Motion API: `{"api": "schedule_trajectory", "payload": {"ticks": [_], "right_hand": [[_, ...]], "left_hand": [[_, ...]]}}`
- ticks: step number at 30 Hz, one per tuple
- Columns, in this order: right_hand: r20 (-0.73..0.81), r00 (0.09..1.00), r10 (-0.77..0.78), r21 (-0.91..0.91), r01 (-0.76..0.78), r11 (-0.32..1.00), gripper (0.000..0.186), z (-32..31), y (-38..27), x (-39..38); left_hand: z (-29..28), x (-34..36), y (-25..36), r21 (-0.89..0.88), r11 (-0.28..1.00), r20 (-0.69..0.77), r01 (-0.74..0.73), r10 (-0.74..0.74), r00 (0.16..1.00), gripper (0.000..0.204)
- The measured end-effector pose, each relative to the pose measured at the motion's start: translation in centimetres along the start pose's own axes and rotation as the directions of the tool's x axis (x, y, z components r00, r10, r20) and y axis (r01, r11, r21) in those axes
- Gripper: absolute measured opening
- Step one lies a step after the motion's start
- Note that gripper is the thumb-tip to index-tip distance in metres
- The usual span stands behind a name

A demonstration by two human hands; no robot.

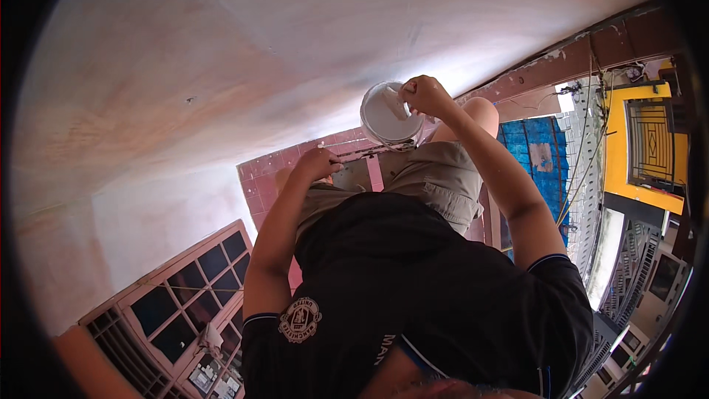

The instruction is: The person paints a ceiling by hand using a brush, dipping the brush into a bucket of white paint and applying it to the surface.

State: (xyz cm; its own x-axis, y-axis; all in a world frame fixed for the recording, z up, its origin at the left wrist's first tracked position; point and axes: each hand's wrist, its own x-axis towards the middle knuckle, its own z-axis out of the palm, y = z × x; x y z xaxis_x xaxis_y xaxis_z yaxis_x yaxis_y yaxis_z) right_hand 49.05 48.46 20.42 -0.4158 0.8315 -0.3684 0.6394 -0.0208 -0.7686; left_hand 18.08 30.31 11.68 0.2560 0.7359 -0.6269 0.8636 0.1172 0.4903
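My right hand (428,96) is closed round a pale tool (397,106), which looks like a paintbrush. Its whitish end reaches into a round bucket (384,130) of white paint, near the painted wall. The handle is mostly hidden by my fingers. To the left and lower, my left hand (317,165) has its fingers curled at the end of a narrow, worn bar (362,154), which runs toward the foot of the bucket. What the bar belongs to cannot be made out. My knees and shorts are just below the bucket.
The large wall (244,59) has patchy white and pinkish paint. A window with pink frames (188,288) is at lower left, and reddish tiles (258,185) lie below. On the right are a blue sheet (535,166), hanging wires (591,155) and a yellow house front (617,148).
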Motion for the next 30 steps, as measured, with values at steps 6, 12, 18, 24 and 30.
{"api": "schedule_trajectory", "payload": {"ticks": [6, 12, 18, 24, 30], "right_hand": [[0.109, 0.990, 0.087, -0.104, -0.076, 0.992, 0.028, 7.3, 7.6, 6.8], [0.219, 0.942, -0.253, -0.508, 0.331, 0.795, 0.029, 9.3, 14.4, 9.3], [-0.013, 0.980, 0.199, -0.165, -0.198, 0.966, 0.031, 10.7, 11.2, 8.0], [-0.031, 0.976, 0.216, -0.110, -0.218, 0.970, 0.031, 11.0, 11.7, 8.0], [-0.045, 0.986, 0.158, -0.155, -0.163, 0.974, 0.031, 10.5, 12.2, 8.0]], "left_hand": [[-0.1, -1.7, 0.1, 0.066, 0.998, -0.063, 0.018, -0.014, 0.998, 0.039], [-0.1, -0.1, 1.5, 0.101, 0.995, -0.060, -0.010, 0.016, 0.998, 0.042], [-0.1, -1.0, 0.4, 0.111, 0.994, -0.074, -0.015, 0.023, 0.997, 0.041], [0.2, -0.7, 0.0, 0.116, 0.993, -0.087, -0.030, 0.040, 0.995, 0.040], [0.0, -0.5, 0.6, 0.110, 0.994, -0.079, -0.007, 0.016, 0.997, 0.039]]}}
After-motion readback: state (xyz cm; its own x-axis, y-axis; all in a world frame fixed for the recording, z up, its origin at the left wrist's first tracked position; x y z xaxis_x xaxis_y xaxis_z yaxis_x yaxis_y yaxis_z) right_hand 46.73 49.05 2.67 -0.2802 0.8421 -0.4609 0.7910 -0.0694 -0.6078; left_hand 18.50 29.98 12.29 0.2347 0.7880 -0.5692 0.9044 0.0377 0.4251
